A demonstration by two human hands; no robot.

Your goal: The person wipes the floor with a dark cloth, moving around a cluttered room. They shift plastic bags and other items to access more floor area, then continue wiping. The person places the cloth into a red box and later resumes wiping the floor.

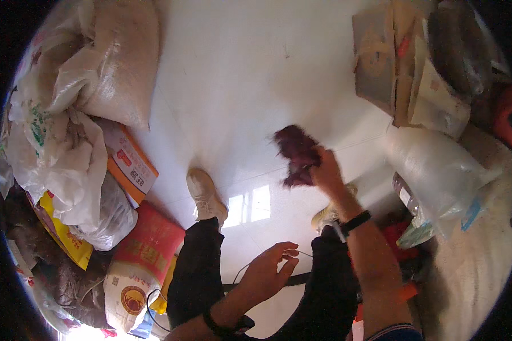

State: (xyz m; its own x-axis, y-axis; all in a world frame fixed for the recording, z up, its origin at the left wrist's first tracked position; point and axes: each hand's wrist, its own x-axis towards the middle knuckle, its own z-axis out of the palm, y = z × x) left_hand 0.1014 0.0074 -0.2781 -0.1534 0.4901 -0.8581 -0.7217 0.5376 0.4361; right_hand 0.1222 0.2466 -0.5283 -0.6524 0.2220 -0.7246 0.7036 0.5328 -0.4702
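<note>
My right hand (329, 174) grips a dark maroon, fuzzy-edged bundle (296, 155) above the pale tiled floor (239, 98). The bundle is blurred, so I cannot tell whether it is cloth, yarn or something else. Lower down, between my knees, my left hand (262, 273) hangs with thumb and fingers apart and nothing seen in them. A thin cable (306, 253) passes by its fingertips; it appears to run behind the hand. Both wrists wear dark bands.
At left lie a large filled plastic sack (123, 64), crumpled white bags (64, 157), an orange-and-white package (132, 164) and a red-and-white printed sack (143, 255). An opened cardboard box (373, 55) and a translucent plastic bag (435, 166) stand at right. My shoes (205, 194) are on the floor.
</note>
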